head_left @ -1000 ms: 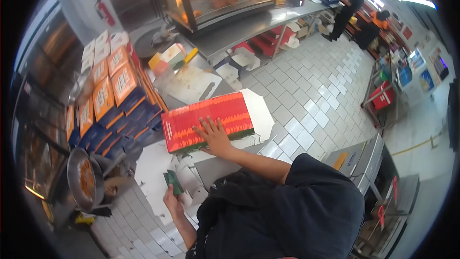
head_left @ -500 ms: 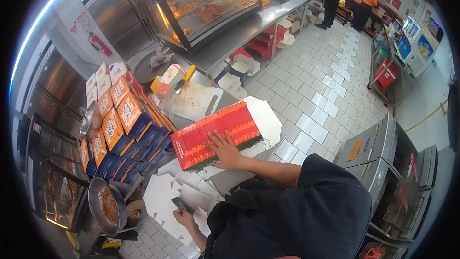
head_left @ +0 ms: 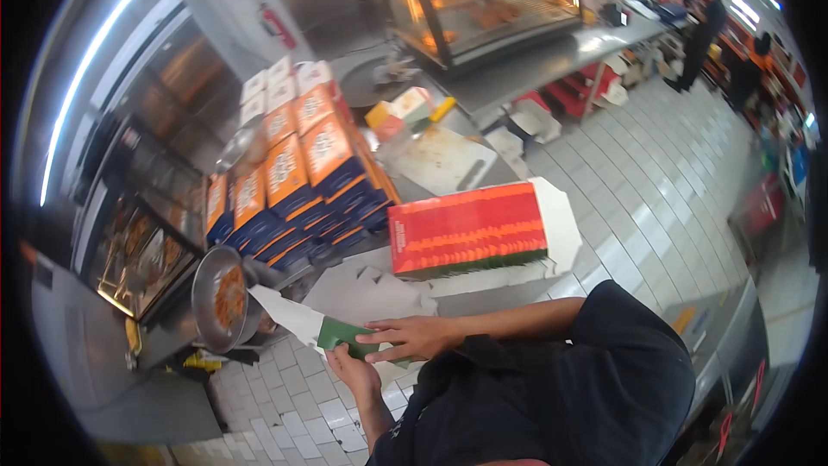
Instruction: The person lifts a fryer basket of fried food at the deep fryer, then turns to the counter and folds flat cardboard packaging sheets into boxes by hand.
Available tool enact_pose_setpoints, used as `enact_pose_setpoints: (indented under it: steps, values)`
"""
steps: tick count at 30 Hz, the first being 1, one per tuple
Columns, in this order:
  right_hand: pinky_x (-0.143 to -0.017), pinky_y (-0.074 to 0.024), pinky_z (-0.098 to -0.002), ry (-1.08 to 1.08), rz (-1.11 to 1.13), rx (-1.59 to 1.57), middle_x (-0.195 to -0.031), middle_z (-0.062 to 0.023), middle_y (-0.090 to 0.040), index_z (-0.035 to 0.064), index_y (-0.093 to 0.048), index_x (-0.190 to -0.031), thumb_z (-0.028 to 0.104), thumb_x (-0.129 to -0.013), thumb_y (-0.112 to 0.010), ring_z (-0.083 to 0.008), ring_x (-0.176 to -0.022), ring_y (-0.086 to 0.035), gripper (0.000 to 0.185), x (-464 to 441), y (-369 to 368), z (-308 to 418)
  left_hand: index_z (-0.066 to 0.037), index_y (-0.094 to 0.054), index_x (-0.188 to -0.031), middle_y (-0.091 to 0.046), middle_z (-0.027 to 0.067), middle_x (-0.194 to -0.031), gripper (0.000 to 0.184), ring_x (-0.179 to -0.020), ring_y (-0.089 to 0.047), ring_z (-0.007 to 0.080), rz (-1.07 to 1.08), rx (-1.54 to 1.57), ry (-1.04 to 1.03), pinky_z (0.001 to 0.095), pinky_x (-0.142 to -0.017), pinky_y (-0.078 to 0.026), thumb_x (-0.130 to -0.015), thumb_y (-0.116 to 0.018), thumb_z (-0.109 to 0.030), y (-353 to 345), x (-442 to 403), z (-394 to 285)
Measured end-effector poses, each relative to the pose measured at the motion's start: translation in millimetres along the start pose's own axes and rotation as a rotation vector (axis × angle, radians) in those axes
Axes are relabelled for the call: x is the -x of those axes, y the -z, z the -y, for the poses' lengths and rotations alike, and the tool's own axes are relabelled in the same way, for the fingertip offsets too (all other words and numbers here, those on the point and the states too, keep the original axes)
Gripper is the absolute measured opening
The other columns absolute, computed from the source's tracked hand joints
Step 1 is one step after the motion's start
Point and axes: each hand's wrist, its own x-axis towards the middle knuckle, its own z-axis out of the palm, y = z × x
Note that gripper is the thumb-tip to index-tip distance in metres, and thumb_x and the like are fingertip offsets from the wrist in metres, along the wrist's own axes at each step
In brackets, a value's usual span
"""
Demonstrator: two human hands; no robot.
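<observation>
In front of my body is a flat, unfolded cardboard box (head_left: 293, 316), white with a green panel. My left hand (head_left: 353, 371) grips it by the green part, thumb on top. Over the same green panel lies my right hand (head_left: 420, 337), fingers spread and touching the board. Just beyond, a stack of flat red and orange cardboard boxes (head_left: 470, 229) rests on the counter. Other white cut-out sheets (head_left: 366, 285) lie to the left of that stack.
Orange and blue boxes (head_left: 323, 155) are piled at the left. A metal pan (head_left: 205, 304) holds food pieces. Behind stand a stained white cutting board (head_left: 444, 160) and a glass food display (head_left: 509, 4). Two people (head_left: 703, 34) are at the far right.
My right hand has left the red stack and moved down onto the green panel. The sheet in my left hand has come up off the others. The view has turned.
</observation>
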Motion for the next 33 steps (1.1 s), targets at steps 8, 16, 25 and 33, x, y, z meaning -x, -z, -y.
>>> enact_pose_setpoints:
  steps: [8,16,25,33]
  values:
    - [-0.110,-0.0408,-0.0463,0.068,-0.171,0.163,-0.154,-0.0136,-0.035,0.0013,-0.034,-0.150,0.029,-0.085,-0.064,-0.0352,-0.133,-0.043,0.077,-51,26,15,-0.001,-0.051,-0.126,-0.058,0.0103,-0.125,0.032,-0.118,-0.056,0.0195,0.171,0.347,-0.208,0.0324,-0.097,-0.045,-0.105,-0.043,-0.024,-36,41,-29]
    - [-0.096,-0.0478,-0.0464,-0.147,-0.171,0.229,-0.152,-0.0175,-0.038,-0.0027,-0.043,-0.143,0.043,-0.085,-0.059,-0.0390,-0.113,-0.052,0.075,-49,59,28,-0.006,-0.043,-0.140,-0.055,0.0081,-0.132,0.053,-0.123,-0.054,0.0202,0.252,0.519,-0.003,0.0365,-0.102,-0.044,-0.106,-0.034,-0.045,-58,42,-16]
    - [-0.095,-0.0475,-0.0424,-0.049,-0.132,0.264,-0.154,-0.0068,-0.041,0.0248,-0.051,-0.143,0.044,-0.085,-0.058,-0.0343,-0.127,-0.048,0.061,-26,61,26,-0.006,-0.040,-0.142,-0.053,0.0113,-0.135,0.056,-0.124,-0.053,0.0225,0.264,0.459,0.012,0.0380,-0.105,-0.042,-0.107,-0.026,-0.046,-66,53,-9]
    - [-0.084,-0.0515,-0.0402,-0.376,-0.379,0.077,-0.153,-0.0188,-0.038,0.0140,-0.039,-0.150,0.029,-0.079,-0.073,-0.0329,-0.111,-0.055,0.081,-32,52,33,0.002,-0.052,-0.127,-0.065,0.0117,-0.114,0.031,-0.104,-0.061,0.0126,0.164,0.049,-0.252,0.0254,-0.087,-0.049,-0.103,-0.051,-0.018,-82,53,-5]
